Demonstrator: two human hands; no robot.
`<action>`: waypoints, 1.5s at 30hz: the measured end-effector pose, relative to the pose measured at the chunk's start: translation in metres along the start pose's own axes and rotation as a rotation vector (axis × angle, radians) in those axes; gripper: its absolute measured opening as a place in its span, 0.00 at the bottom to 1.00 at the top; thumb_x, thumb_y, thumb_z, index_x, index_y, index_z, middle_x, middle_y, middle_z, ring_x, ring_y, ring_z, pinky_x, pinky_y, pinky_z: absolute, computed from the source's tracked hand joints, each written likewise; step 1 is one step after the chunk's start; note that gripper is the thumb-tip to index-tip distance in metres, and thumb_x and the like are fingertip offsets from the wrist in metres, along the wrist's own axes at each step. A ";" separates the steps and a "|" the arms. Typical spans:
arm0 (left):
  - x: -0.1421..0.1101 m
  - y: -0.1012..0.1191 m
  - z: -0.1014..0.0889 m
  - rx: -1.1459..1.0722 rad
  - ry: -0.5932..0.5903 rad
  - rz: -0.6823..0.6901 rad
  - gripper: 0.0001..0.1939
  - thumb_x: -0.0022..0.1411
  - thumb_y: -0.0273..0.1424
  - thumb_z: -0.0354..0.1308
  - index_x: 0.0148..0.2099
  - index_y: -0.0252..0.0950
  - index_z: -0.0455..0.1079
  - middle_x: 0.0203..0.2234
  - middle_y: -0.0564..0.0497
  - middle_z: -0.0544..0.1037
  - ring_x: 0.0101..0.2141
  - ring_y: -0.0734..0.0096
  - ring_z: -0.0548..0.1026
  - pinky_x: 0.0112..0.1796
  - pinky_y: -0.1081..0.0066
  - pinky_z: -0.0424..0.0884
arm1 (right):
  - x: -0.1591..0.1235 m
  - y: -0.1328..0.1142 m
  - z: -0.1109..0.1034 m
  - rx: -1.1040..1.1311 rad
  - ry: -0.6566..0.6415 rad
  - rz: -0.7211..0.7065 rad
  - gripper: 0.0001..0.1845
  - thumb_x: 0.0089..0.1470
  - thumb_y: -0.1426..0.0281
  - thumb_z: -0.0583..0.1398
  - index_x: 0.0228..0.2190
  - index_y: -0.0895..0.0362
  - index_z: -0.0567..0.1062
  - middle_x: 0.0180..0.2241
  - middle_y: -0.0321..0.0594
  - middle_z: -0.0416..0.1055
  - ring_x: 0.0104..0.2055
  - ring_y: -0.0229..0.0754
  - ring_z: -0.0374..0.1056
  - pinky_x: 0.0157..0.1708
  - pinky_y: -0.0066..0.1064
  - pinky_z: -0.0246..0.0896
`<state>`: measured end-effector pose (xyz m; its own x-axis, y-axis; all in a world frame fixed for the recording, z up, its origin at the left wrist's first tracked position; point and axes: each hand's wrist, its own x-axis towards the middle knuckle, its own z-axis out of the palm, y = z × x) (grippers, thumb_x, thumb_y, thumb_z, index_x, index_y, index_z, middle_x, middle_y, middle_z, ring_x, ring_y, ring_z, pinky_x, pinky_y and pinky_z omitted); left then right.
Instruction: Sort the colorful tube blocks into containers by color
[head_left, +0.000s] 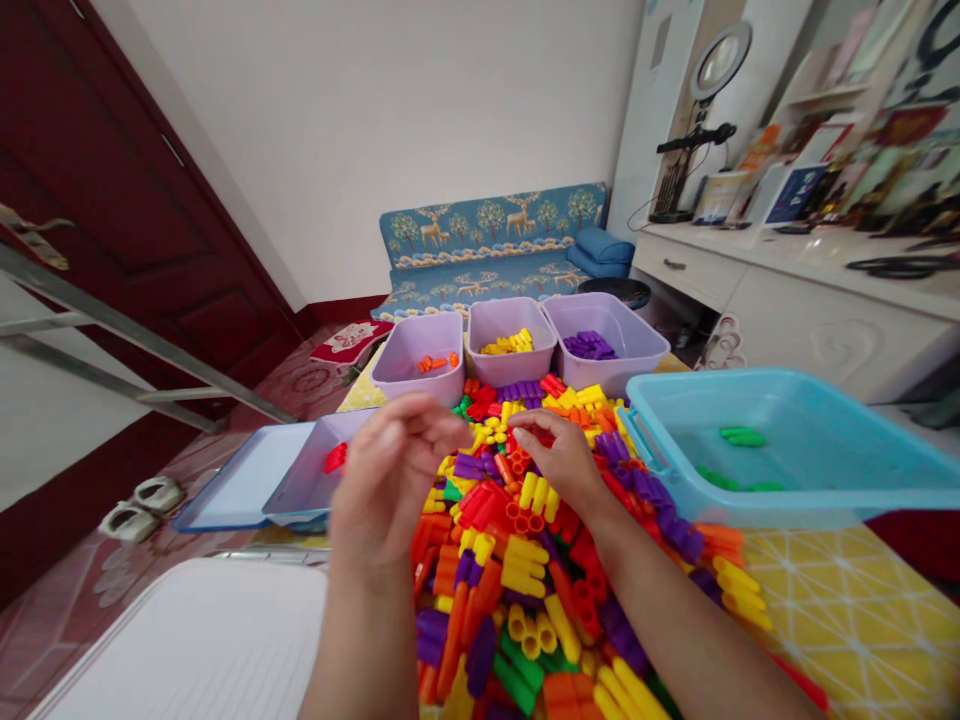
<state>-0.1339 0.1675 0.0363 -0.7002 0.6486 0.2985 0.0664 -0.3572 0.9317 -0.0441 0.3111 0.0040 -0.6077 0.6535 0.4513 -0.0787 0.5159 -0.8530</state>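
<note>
My left hand [394, 470] is raised over the left side of a pile of plastic tube-shaped building pieces [525, 565], its fingers loosely bent and apart, slightly blurred, with nothing visible in it. My right hand [559, 455] reaches low over the middle of the pile, thumb and forefinger apart beside red and yellow pieces; its other fingers are partly hidden. The pieces are red, orange, yellow, purple and green. Behind the pile stand lilac bins: one with orange pieces [433, 363], one with yellow pieces [510, 343], one with purple pieces [590, 346].
A blue tub [825, 505] with green pieces stands at the right. Left of my left hand is another bin [300, 490] with red pieces [336, 457]. A white stool-like surface [195, 640] is at front left. A patterned sofa [487, 250] is behind the table.
</note>
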 end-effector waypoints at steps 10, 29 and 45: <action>0.035 -0.057 -0.004 0.648 -0.078 0.092 0.29 0.45 0.18 0.56 0.52 0.38 0.74 0.51 0.44 0.75 0.55 0.53 0.68 0.58 0.53 0.58 | -0.003 0.014 0.003 -0.354 -0.119 0.015 0.28 0.50 0.65 0.61 0.54 0.57 0.70 0.54 0.51 0.69 0.57 0.54 0.64 0.57 0.50 0.56; 0.037 -0.060 -0.007 0.310 -0.115 -0.034 0.14 0.59 0.38 0.58 0.40 0.33 0.76 0.30 0.49 0.79 0.31 0.69 0.75 0.35 0.72 0.69 | -0.004 0.004 0.008 -0.012 -0.184 0.036 0.25 0.52 0.69 0.60 0.53 0.55 0.70 0.54 0.44 0.70 0.56 0.46 0.66 0.58 0.43 0.57; 0.033 -0.057 -0.004 0.385 -0.106 -0.006 0.16 0.56 0.41 0.61 0.26 0.34 0.74 0.20 0.53 0.73 0.23 0.75 0.68 0.27 0.74 0.62 | -0.001 0.010 0.007 0.004 -0.020 0.045 0.17 0.53 0.66 0.59 0.44 0.56 0.76 0.46 0.44 0.76 0.48 0.48 0.72 0.52 0.43 0.64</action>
<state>-0.1633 0.2062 -0.0077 -0.6251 0.7230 0.2942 0.3389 -0.0882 0.9367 -0.0498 0.3115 -0.0075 -0.6263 0.6649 0.4071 -0.0538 0.4841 -0.8734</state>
